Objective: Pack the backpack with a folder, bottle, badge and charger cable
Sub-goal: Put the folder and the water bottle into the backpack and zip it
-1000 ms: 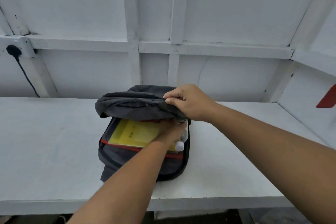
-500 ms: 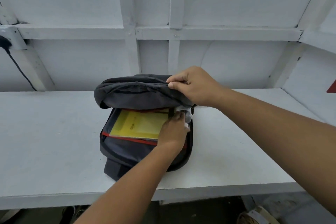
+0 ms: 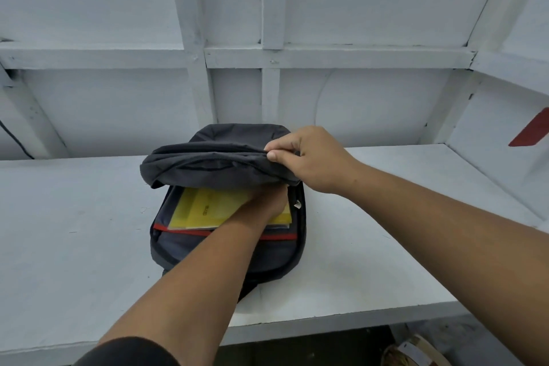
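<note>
A person's right hand [image 3: 312,157] pinches the backpack [image 3: 225,249] flap up while the left hand [image 3: 264,205], grip hidden, reaches inside over the yellow folder [image 3: 208,211]; apparently mid-packing, withdrawal likely next.

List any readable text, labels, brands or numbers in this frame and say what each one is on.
None can be read.
Yellow folder in the backpack: one short dark printed mark on its cover, too blurred to read.
Small white tag at the backpack's right inner edge: too small to tell if it carries print.
</note>
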